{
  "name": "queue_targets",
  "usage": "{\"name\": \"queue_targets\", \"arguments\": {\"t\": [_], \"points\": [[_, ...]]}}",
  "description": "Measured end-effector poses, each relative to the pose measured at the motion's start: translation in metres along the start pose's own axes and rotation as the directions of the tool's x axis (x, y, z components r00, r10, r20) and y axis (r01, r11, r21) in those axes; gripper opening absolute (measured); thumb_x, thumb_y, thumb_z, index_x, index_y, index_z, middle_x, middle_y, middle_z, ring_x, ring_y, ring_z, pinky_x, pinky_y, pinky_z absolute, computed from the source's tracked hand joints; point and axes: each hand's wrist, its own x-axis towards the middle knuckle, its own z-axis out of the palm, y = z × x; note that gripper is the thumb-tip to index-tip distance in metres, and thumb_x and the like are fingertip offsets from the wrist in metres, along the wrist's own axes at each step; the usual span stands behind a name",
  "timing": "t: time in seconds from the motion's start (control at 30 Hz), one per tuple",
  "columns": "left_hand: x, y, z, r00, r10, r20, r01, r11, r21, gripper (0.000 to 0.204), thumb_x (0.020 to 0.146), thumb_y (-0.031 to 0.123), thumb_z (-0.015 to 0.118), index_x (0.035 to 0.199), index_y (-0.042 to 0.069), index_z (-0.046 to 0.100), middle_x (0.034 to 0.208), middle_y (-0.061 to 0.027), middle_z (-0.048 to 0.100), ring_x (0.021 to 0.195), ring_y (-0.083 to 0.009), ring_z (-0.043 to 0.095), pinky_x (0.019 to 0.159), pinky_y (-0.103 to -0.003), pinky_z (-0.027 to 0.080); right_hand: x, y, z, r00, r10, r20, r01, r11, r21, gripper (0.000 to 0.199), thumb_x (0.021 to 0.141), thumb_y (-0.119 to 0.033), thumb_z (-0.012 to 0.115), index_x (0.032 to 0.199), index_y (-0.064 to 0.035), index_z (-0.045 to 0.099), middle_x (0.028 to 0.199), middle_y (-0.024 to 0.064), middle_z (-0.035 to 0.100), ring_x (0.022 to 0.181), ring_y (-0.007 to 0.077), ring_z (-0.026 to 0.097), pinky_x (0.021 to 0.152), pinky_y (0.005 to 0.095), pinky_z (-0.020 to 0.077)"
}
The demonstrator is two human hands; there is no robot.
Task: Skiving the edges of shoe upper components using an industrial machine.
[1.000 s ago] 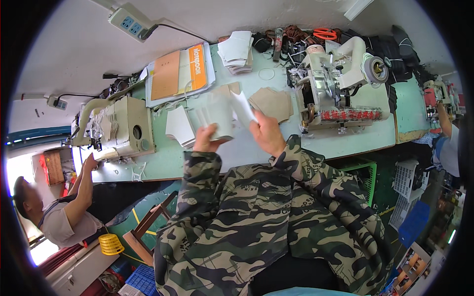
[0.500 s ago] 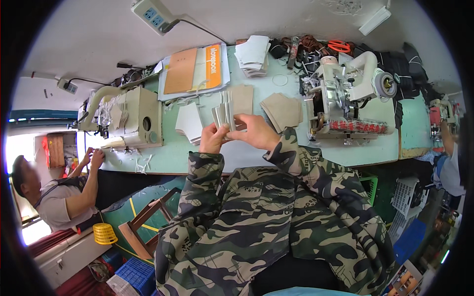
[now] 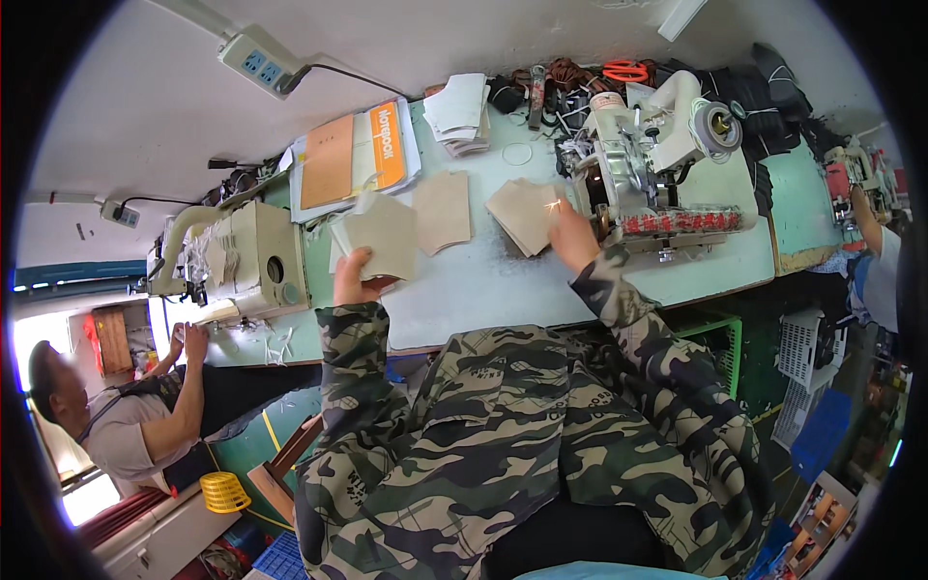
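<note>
My left hand (image 3: pixel 356 277) is closed around the lower corner of a small stack of thin, off-white flat pieces (image 3: pixel 387 232), thumb on top. Whether they are cloth or paper I cannot tell. The held stack partly covers the white pieces on the table beneath it. At the right edge of another stack of beige, pocket-shaped pieces (image 3: pixel 522 215), my right hand (image 3: pixel 574 239) has its fingers pinched on the edge; a small bright glint shows there. Between the two hands lies a separate beige piece (image 3: pixel 443 211), flat on the table.
A sewing machine (image 3: pixel 643 164) stands close to my right hand; another machine (image 3: pixel 242 256) is at the left, where a person (image 3: pixel 145 411) works. Behind my hands lie an orange-and-brown notebook (image 3: pixel 329 162), white cut pieces (image 3: pixel 456 111) and orange scissors (image 3: pixel 625 71). The pale green table (image 3: pixel 464 309) has a front edge.
My hands have come apart: the left moved left with the fanned pieces, now held flatter, while the right let go of them and reached right to the beige stack. The view has shifted and tilted.
</note>
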Motion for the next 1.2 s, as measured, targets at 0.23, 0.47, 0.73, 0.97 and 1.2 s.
{"name": "queue_targets", "arguments": {"t": [0.23,0.47,0.73,0.97,1.2], "points": [[0.009,-0.044,0.058,0.973,0.064,0.22,-0.189,0.766,0.615,0.037,0.094,0.029,0.056,0.112,-0.003,0.062,0.09,-0.0046,0.065,0.079,-0.0131,0.059,0.069,-0.027,0.047,-0.04,-0.14,0.005,0.939,-0.313,0.139,0.263,0.919,0.293,0.075,0.077,-0.034,0.076,0.132,0.0054,0.042,0.119,0.0245,0.056,0.112,0.0382,0.055,0.093,0.0453,0.0447],[0.003,-0.029,0.056,0.919,-0.163,0.36,-0.125,0.745,0.656,0.05,0.103,0.043,0.044,0.113,-0.003,0.061,0.087,-0.0044,0.061,0.072,-0.0108,0.052,0.062,-0.026,0.043,-0.036,-0.135,0.002,0.943,-0.269,0.196,0.163,0.887,0.431,0.073,0.076,-0.042,0.079,0.125,0.0064,0.054,0.107,0.0229,0.065,0.096,0.0374,0.065,0.084,0.04,0.0514],[0.003,-0.047,0.047,0.908,-0.17,0.382,0.017,0.927,0.374,0.053,0.103,0.041,0.042,0.118,-0.008,0.057,0.099,-0.015,0.067,0.087,-0.0222,0.067,0.076,-0.033,0.056,-0.034,-0.117,0.02,0.929,-0.215,0.302,-0.025,0.776,0.63,0.045,0.088,-0.03,0.064,0.123,-0.0005,0.059,0.09,0.02,0.068,0.082,0.0326,0.068,0.074,0.04,0.0512],[-0.006,-0.03,0.003,0.991,0.091,-0.101,-0.035,0.887,0.46,0.044,0.098,0.03,0.047,0.089,-0.01,0.064,0.069,-0.0135,0.066,0.052,-0.0204,0.064,0.048,-0.031,0.052,-0.016,-0.133,0.009,0.995,-0.062,0.081,0.017,0.883,0.469,0.028,0.089,-0.019,0.053,0.108,0.0,0.06,0.082,0.021,0.066,0.077,0.0433,0.062,0.068,0.0461,0.048],[-0.013,-0.001,0.008,0.991,-0.027,-0.134,0.12,0.651,0.75,0.041,0.099,0.031,0.047,0.091,-0.005,0.064,0.066,-0.0108,0.064,0.049,-0.0164,0.062,0.043,-0.028,0.048,-0.007,-0.138,0.093,0.814,-0.581,-0.034,0.58,0.807,0.109,0.032,0.085,-0.024,0.063,0.102,0.0026,0.061,0.087,0.0207,0.068,0.079,0.039,0.065,0.072,0.0421,0.0518]]}}
